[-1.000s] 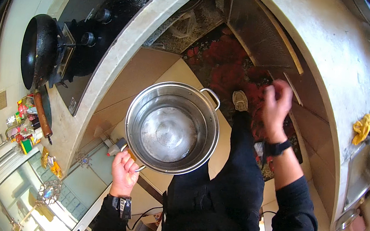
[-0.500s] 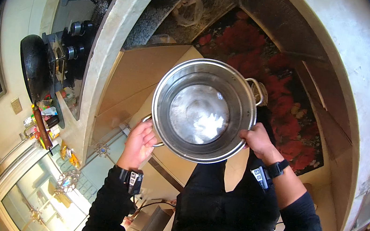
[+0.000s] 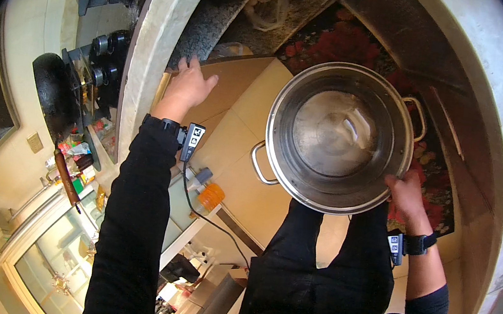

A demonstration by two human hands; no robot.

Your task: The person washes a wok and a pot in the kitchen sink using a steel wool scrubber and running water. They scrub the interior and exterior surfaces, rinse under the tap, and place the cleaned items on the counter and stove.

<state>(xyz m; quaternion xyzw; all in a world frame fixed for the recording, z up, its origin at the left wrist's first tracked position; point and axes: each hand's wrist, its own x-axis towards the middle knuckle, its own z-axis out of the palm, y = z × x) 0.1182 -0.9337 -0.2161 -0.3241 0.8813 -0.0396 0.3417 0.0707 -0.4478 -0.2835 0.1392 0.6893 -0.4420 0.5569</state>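
Right-hand [image 3: 409, 198] grip, shiny steel pot [image 3: 339, 137] (empty)

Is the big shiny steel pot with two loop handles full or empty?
Empty: the steel pot shows its bare, shiny bottom with only reflections. The right hand grips its rim, holding it roughly level.

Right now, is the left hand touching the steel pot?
Apart. The head view shows the left hand at the cupboard door, well clear of the pot.
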